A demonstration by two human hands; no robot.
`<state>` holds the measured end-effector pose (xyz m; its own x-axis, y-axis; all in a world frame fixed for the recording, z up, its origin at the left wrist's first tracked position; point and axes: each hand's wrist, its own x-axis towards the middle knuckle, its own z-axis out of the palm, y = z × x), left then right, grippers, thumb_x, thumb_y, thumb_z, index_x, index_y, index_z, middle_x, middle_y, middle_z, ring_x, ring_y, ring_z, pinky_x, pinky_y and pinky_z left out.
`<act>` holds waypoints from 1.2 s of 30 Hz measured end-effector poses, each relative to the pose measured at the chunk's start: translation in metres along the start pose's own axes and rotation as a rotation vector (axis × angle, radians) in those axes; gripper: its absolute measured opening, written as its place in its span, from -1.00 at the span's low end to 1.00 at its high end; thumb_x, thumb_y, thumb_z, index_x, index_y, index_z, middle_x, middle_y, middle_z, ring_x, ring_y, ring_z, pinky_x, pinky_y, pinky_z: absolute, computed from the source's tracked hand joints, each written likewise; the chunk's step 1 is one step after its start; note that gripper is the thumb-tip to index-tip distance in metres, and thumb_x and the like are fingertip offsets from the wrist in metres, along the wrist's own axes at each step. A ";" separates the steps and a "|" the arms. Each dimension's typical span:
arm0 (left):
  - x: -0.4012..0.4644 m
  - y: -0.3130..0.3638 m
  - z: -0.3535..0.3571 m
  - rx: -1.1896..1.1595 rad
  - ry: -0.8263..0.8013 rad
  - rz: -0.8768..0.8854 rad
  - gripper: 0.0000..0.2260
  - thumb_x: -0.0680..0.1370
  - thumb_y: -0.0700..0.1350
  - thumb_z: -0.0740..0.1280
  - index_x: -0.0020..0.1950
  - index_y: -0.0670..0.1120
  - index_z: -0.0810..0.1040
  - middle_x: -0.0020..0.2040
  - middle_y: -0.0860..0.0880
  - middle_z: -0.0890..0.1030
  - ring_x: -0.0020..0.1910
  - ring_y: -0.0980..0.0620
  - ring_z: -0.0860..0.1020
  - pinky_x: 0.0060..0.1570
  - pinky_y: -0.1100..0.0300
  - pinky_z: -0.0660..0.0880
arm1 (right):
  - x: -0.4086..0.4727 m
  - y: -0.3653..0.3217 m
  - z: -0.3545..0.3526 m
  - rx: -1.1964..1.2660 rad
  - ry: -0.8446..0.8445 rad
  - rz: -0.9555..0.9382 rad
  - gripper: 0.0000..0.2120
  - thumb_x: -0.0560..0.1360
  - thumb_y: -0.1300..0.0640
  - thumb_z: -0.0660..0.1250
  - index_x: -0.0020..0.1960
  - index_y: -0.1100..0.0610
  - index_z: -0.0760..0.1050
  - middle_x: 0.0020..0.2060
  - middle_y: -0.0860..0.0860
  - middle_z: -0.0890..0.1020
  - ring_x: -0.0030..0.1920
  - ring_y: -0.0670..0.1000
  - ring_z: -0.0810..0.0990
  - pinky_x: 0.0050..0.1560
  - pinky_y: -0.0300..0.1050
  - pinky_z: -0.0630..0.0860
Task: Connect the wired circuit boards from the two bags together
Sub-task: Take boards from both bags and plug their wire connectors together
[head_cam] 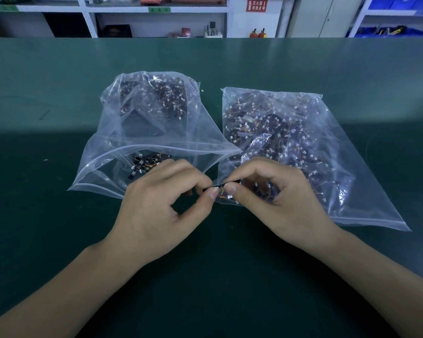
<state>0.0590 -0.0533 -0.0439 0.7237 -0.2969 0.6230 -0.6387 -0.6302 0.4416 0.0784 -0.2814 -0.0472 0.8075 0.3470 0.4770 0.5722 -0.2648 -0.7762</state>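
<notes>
Two small circuit boards are held just above the green desk (pixel 59 215), in front of the mouths of the two clear bags. The left hand (pixel 161 208) is closed in a pinch on the left board (pixel 207 189), a thin dark strip whose long axis runs left to right. The right hand (pixel 279 198) is closed in a pinch on the right board (pixel 233 183), held end to end with the first. Short orange and yellow wires (pixel 222 193) and a white plug (pixel 229 197) are seen between the two thumbs, just below the boards. Whether the plug is already seated cannot be told. The left bag (pixel 122 132) lies beyond the left hand, the right bag (pixel 340 167) beyond and beside the right hand. The plug lies nearer the right thumb, so mating is judged to call for a short inward push along the boards' shared axis.
</notes>
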 end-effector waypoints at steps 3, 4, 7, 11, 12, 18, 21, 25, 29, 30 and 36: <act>0.000 -0.002 0.001 0.002 0.007 -0.001 -0.86 0.63 -0.09 0.43 -0.11 -0.05 0.69 -0.17 0.16 0.55 -0.15 0.05 0.54 -0.13 0.19 0.40 | 0.001 0.000 0.000 -0.006 0.005 0.005 -0.91 0.60 0.09 0.46 0.00 0.09 0.72 -0.16 -0.12 0.69 -0.24 0.02 0.57 -0.19 -0.28 0.43; -0.001 -0.003 0.001 0.005 0.009 0.002 -0.86 0.64 -0.09 0.43 -0.11 -0.05 0.69 -0.17 0.17 0.54 -0.15 0.06 0.54 -0.13 0.20 0.40 | 0.001 0.000 0.000 -0.019 0.004 0.000 -0.91 0.60 0.08 0.46 0.01 0.08 0.72 -0.16 -0.12 0.68 -0.24 0.01 0.56 -0.18 -0.29 0.42; -0.001 -0.006 0.002 0.017 0.041 0.006 -0.87 0.67 -0.09 0.41 -0.05 -0.06 0.70 -0.16 0.16 0.56 -0.16 0.08 0.52 -0.14 0.20 0.41 | 0.003 0.002 -0.005 -0.183 -0.012 -0.068 -0.84 0.57 0.02 0.52 0.06 0.09 0.70 -0.13 -0.19 0.62 -0.20 -0.01 0.58 -0.12 -0.33 0.42; -0.001 -0.012 0.000 -0.010 0.122 -0.010 -0.87 0.71 -0.12 0.38 0.12 -0.07 0.73 -0.13 0.10 0.63 -0.17 0.03 0.57 -0.16 0.11 0.48 | 0.004 0.008 -0.011 -0.456 -0.098 -0.134 -0.60 0.46 0.04 0.59 0.27 0.02 0.62 -0.01 -0.31 0.52 -0.08 -0.08 0.56 0.12 -0.17 0.46; -0.001 -0.013 0.000 -0.012 0.124 -0.003 -0.84 0.71 -0.13 0.36 0.19 -0.07 0.74 -0.10 0.09 0.66 -0.14 0.01 0.60 -0.14 0.08 0.51 | 0.004 0.009 -0.010 -0.490 -0.121 -0.141 -0.57 0.44 0.11 0.58 0.28 0.02 0.61 0.01 -0.29 0.52 -0.07 -0.07 0.55 0.15 -0.12 0.48; -0.001 -0.010 0.002 -0.043 0.087 0.026 -0.85 0.68 -0.15 0.42 0.20 -0.06 0.76 -0.07 0.05 0.67 -0.16 0.01 0.62 -0.20 0.09 0.53 | 0.005 0.009 -0.013 -0.491 -0.071 -0.115 -0.68 0.40 0.31 0.50 0.07 0.01 0.59 -0.12 -0.35 0.49 -0.15 -0.05 0.56 0.01 -0.14 0.48; -0.001 -0.010 0.002 -0.067 0.062 0.024 -0.91 0.62 -0.15 0.49 0.08 -0.07 0.79 -0.06 0.08 0.66 -0.12 0.03 0.64 -0.16 0.21 0.51 | 0.004 0.006 -0.013 -0.466 -0.008 -0.105 -0.70 0.42 0.33 0.50 0.02 -0.01 0.58 -0.17 -0.28 0.53 -0.19 -0.01 0.58 -0.11 -0.09 0.53; -0.001 -0.011 0.002 -0.003 0.042 -0.004 -0.96 0.58 -0.11 0.52 -0.02 -0.01 0.78 -0.09 0.14 0.63 -0.12 0.08 0.61 -0.17 0.24 0.46 | 0.003 0.004 -0.012 -0.448 0.069 -0.113 -0.71 0.42 0.36 0.49 -0.03 0.01 0.58 -0.19 -0.26 0.51 -0.21 0.01 0.55 -0.18 -0.19 0.47; 0.001 -0.011 0.006 0.071 0.092 -0.003 -0.95 0.55 -0.14 0.54 -0.11 -0.03 0.74 -0.14 0.12 0.59 -0.19 0.09 0.54 -0.27 0.13 0.49 | 0.002 0.003 -0.010 -0.431 0.065 -0.139 -0.72 0.41 0.40 0.47 -0.04 0.06 0.58 -0.16 -0.12 0.58 -0.20 0.02 0.57 -0.20 -0.15 0.47; 0.001 -0.010 0.008 0.088 0.103 0.005 -0.93 0.55 -0.16 0.54 -0.13 -0.04 0.72 -0.14 0.12 0.59 -0.20 0.09 0.53 -0.28 0.09 0.50 | 0.002 0.003 -0.010 -0.424 0.060 -0.144 -0.73 0.41 0.41 0.47 -0.04 0.08 0.59 -0.15 -0.10 0.59 -0.20 0.04 0.56 -0.20 -0.15 0.47; 0.007 -0.003 0.020 0.266 0.109 0.111 -0.88 0.55 -0.15 0.48 -0.18 -0.05 0.62 -0.17 0.07 0.57 -0.19 0.07 0.51 -0.39 0.00 0.52 | 0.001 0.001 -0.008 -0.421 0.064 -0.152 -0.74 0.39 0.43 0.48 -0.07 0.12 0.59 -0.12 -0.12 0.59 -0.19 -0.01 0.55 -0.15 -0.30 0.40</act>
<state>0.0709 -0.0678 -0.0540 0.6117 -0.3047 0.7301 -0.6112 -0.7680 0.1915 0.0811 -0.2882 -0.0444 0.7098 0.3574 0.6070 0.6825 -0.5624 -0.4668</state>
